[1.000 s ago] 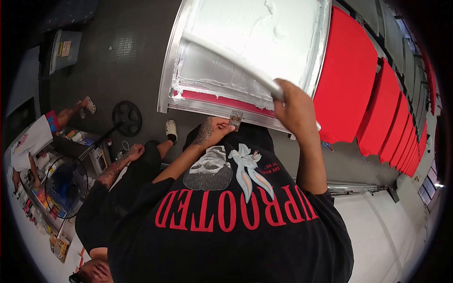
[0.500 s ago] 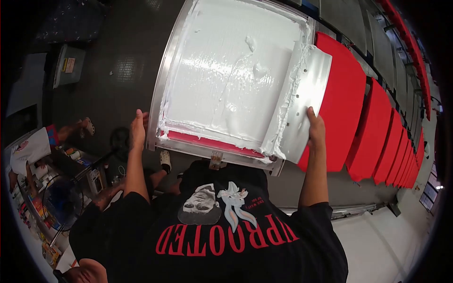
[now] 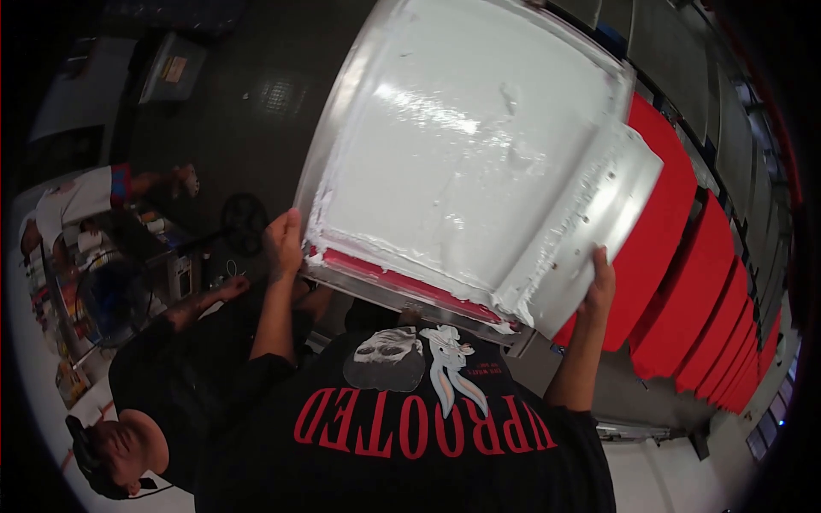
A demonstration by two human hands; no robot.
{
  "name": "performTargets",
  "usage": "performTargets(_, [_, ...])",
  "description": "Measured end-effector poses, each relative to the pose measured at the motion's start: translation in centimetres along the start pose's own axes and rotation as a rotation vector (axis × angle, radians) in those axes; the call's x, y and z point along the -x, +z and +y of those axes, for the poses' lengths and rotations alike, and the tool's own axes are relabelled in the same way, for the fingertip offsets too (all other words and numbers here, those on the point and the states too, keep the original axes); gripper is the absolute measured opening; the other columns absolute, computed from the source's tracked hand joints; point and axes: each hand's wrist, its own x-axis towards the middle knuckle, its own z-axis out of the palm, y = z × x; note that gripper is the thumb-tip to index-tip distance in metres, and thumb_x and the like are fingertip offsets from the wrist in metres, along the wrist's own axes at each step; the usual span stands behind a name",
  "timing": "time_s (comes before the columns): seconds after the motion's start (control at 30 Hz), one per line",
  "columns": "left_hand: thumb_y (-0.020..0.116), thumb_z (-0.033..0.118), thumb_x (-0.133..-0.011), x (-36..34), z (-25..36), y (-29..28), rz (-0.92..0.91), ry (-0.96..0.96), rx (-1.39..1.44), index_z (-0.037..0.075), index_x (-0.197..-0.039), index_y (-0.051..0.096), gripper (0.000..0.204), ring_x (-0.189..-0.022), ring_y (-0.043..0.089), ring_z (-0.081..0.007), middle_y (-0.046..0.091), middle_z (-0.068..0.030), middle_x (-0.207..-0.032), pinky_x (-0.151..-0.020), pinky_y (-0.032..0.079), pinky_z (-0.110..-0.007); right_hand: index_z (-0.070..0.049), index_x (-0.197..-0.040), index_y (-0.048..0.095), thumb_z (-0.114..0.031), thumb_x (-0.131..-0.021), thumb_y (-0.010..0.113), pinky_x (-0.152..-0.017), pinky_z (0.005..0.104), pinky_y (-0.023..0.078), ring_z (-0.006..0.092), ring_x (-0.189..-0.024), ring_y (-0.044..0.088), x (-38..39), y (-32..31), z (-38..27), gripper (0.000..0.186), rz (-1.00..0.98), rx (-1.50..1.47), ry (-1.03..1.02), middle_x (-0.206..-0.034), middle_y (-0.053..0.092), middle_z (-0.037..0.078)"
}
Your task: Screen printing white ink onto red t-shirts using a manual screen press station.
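Shirt (image 3: 402, 483): red lettering (image 3: 379, 427) | left hand (image 3: 286, 243): frame (image 3: 332, 145) | right hand (image 3: 600, 282): metal plate (image 3: 592, 224)

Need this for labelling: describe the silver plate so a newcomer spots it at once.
Find the big metal frame filled with white paste, top centre. Over its right side, beside the red fabric, slants the silver plate, right hand at its edge. Unlike the narrow-sided frame, it is a broad strip with a row of small dots.

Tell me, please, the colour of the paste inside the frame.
The paste is white, best seen in the head view.
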Motion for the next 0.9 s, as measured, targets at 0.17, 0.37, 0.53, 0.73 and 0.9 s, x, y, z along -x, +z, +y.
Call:
performTargets(0.17, [0.054, 0.048, -0.096, -1.8, 1.2, 3.8, -0.187, 0.082, 0.175, 0.0, -0.086, 0.066, 0.05, -0.064, 0.051, -0.011, 0.06, -0.0045, -0.066, -0.057, 0.041, -0.031, 0.003, -0.133, 0.046, -0.041, -0.095, 0.059, -0.085, 0.0407, 0.055, 0.0275, -0.099, 0.065, 3.8, -4.5, 1.0, 0.06, 0.062, -0.069, -0.053, -0.117, 0.063, 0.017])
performTargets(0.37, [0.061, 0.042, -0.093, 5.2, 8.5, 10.7, -0.449, 0.082, 0.159, 0.001, -0.096, 0.069, 0.043, -0.07, 0.068, -0.0242, 0.067, -0.0144, -0.072, -0.065, 0.052, -0.038, -0.002, -0.137, 0.047, -0.038, -0.099, 0.053, -0.095, 0.0416, 0.049, 0.0266, -0.11, 0.06, 12.1, -15.8, -1.1, 0.053, 0.239, -0.093, -0.12, -0.124, 0.06, 0.014])
performTargets(0.53, [0.063, 0.044, -0.091, 9.2, 9.1, 14.7, -0.45, 0.161, 0.154, -0.001, -0.1, 0.069, 0.046, -0.076, 0.069, -0.0317, 0.07, -0.0196, -0.083, -0.072, 0.053, -0.039, 0.0, -0.136, 0.046, -0.036, -0.099, 0.054, -0.092, 0.0422, 0.051, 0.0279, -0.107, 0.061, 13.0, -20.9, -0.6, 0.053, 0.286, -0.106, -0.172, -0.122, 0.061, 0.015])
performTargets(0.73, [0.063, 0.042, -0.09, 13.4, 11.4, 17.5, -0.318, 0.094, 0.087, -0.001, -0.09, 0.07, 0.044, -0.064, 0.065, -0.0293, 0.065, -0.0201, -0.071, -0.061, 0.047, -0.04, 0.006, -0.131, 0.047, -0.034, -0.095, 0.061, -0.086, 0.0425, 0.055, 0.0309, -0.1, 0.065, 9.9, -25.1, -2.2, 0.056, 0.302, -0.139, -0.168, -0.115, 0.063, 0.019])
performTargets(0.9, [0.057, 0.039, -0.095, 17.6, 12.2, 20.6, -0.156, 0.065, 0.075, -0.002, -0.076, 0.062, 0.045, -0.059, 0.046, -0.0142, 0.052, -0.0095, -0.059, -0.055, 0.038, -0.036, 0.004, -0.128, 0.051, -0.029, -0.092, 0.066, -0.079, 0.0396, 0.056, 0.0254, -0.093, 0.066, 6.2, -30.9, -4.2, 0.051, 0.214, -0.098, -0.142, -0.108, 0.065, 0.015])
